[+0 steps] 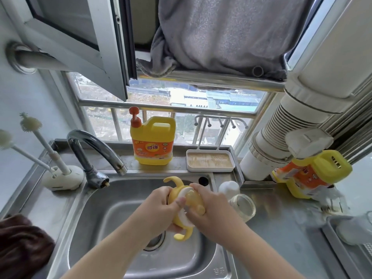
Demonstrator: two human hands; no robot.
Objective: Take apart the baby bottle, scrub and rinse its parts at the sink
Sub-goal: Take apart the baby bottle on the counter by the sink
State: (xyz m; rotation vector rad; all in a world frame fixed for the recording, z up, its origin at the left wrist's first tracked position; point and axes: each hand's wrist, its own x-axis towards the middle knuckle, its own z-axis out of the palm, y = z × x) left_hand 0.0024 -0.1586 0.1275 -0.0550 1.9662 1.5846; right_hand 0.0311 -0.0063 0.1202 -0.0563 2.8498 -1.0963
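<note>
- Collar (pixel 186 206): yellow handled ring with white rim and teat still seated; held over the sink (pixel 112 210) basin, above and just right of the drain (pixel 154 239), between both hands.
- Left hand (pixel 161 208): fingers curled round the collar's left side, thumb pressed across the white rim. Firm wrap, little gap.
- Right hand (pixel 209 206): fingers curled over the teat (pixel 192 198) and top of the collar; looks like a pinch or pull on the teat. Fingertips hidden behind the part, so exact contact cannot be told.
- Jar (pixel 242 206): clear bottle body lies on its side on the bench, just right of the right hand. White cap (pixel 229 188) beyond it, apart from the fingers.
- Tap (pixel 94 156) sits up-left of the left hand; no water visibly running.
- Risk 1: if the teat pops free suddenly, the collar could slip from wet fingers into the basin, near the drain.
- Risk 2: the right elbow or wrist swinging out may nudge the jar, which can roll on the bench.
- Risk 3: hard pulling might tear the soft teat; judgement only.
- Brushes (pixel 32 125) stand in a holder far left of the left hand, untouched.
</note>
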